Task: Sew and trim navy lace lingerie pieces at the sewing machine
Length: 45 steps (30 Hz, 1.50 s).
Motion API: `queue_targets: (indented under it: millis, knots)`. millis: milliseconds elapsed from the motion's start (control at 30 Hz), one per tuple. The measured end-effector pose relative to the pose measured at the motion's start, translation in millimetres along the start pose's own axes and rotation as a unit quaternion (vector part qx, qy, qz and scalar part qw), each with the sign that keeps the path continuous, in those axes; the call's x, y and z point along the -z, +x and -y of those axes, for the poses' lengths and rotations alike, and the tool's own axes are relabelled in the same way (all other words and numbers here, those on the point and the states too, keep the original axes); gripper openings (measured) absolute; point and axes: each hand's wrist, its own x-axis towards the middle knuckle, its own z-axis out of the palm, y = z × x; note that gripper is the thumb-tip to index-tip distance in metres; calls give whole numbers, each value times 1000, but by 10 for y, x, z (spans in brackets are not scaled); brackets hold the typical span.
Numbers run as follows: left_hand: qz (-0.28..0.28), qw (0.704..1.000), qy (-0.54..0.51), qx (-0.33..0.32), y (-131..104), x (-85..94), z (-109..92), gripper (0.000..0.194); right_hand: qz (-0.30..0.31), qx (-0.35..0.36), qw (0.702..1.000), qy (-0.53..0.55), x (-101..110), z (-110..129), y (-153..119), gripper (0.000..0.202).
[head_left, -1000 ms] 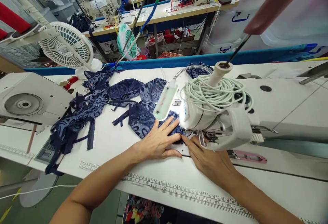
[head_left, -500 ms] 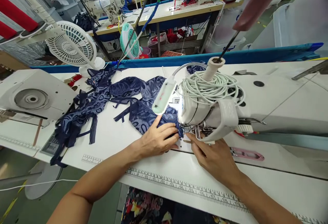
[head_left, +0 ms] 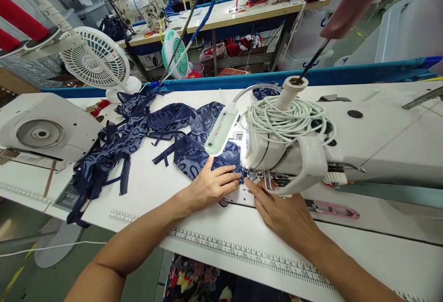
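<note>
Navy patterned lace fabric lies on the white sewing table, its right end at the needle area of the white sewing machine. My left hand rests on the fabric's lower edge, palm down, fingers spread toward the machine. My right hand is beside the presser foot, its index fingertip at the fabric's corner; its other fingers are partly hidden under the machine's white guard. A pale green lamp head hangs over the fabric.
More navy lace pieces are heaped left of the fabric. A white fan and another machine stand at left. Pink snips lie right of my right hand. A ruler strip runs along the front edge.
My right hand's index finger has moved left to the fabric's corner. My left hand's fingers have straightened and flattened slightly on the fabric.
</note>
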Motion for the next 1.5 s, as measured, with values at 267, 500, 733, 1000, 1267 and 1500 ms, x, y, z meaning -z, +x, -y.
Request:
queue_targets:
  millis: [267, 500, 733, 1000, 1267, 1500]
  knots:
    - [-16, 1000, 2, 12, 52, 14, 22, 22, -66, 30, 995, -66, 20, -18, -55, 27]
    - [-9, 1000, -7, 27, 35, -5, 35, 22, -37, 86, 988, -122, 23, -42, -96, 28]
    - [7, 998, 1, 62, 81, 3, 63, 29, -156, 65, 983, -65, 96, -70, 42, 18]
    - [30, 997, -23, 69, 48, -16, 114, 29, -196, -12, 980, 44, 48, -254, 21, 18]
    - [23, 996, -11, 81, 85, -37, 99, 25, -191, -4, 980, 61, 23, -137, 131, 28]
    - [36, 986, -66, 148, -256, 119, 19, 30, -58, 11, 995, -81, 406, -296, -183, 27]
